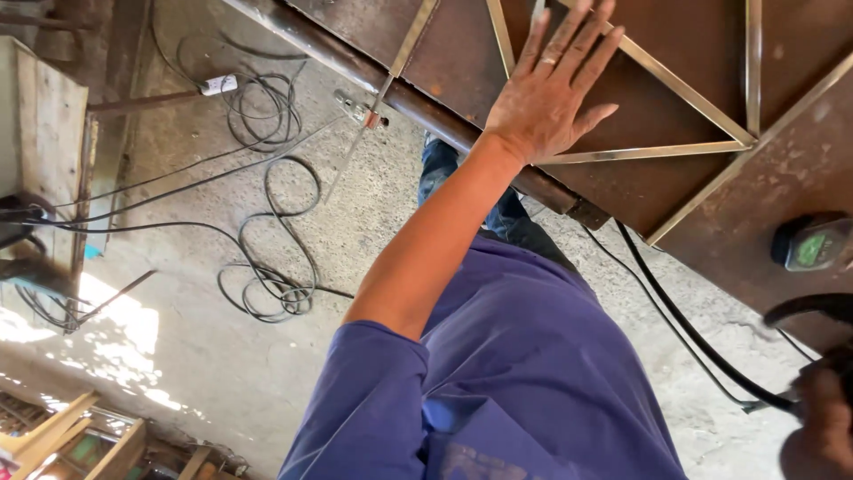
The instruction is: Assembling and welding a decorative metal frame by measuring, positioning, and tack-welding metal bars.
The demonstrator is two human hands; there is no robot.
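Rusty sheet steel makes up the door panel, and the left hand lies flat on it, fingers spread, a ring on one finger. Thin bare flat bars already sit in a pattern on the panel — whether fixed or only laid I cannot tell. The right hand, blurred at the lower edge, seems closed near a black cable; its grip is unclear. A welding mask rests on the panel — work looks midway.
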